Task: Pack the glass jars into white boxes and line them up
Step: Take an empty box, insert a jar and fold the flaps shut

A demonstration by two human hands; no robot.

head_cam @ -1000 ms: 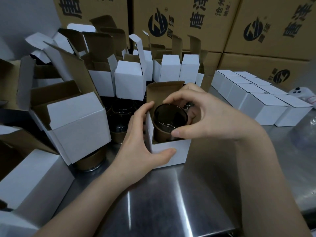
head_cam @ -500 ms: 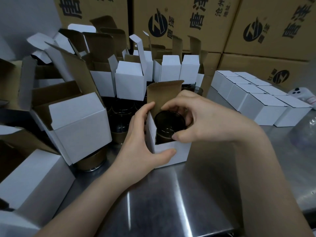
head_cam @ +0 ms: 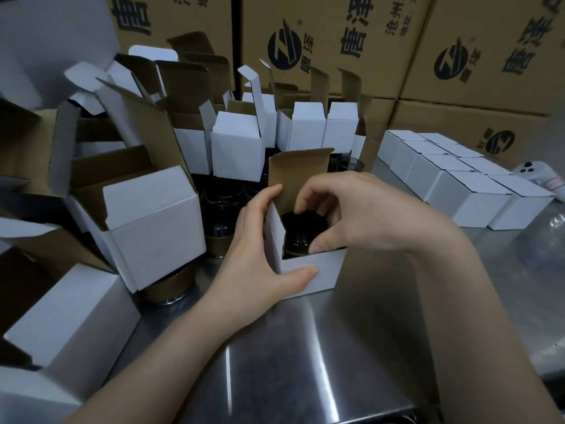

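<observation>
1. A dark round glass jar [head_cam: 301, 232] sits sunk in a small white cardboard box [head_cam: 315, 270], brown flap upright.
2. The right hand [head_cam: 360, 215] pinches the jar's rim with curled fingers; the left hand [head_cam: 256, 258] clasps the box's side.
3. A shiny steel table [head_cam: 275, 362] lies beneath, with closed white boxes [head_cam: 464, 191] in rows at right and printed brown cartons [head_cam: 336, 41] behind.

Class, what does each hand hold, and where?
Left hand grips the white box by its near-left corner; right hand pinches the glass jar at its rim.
</observation>
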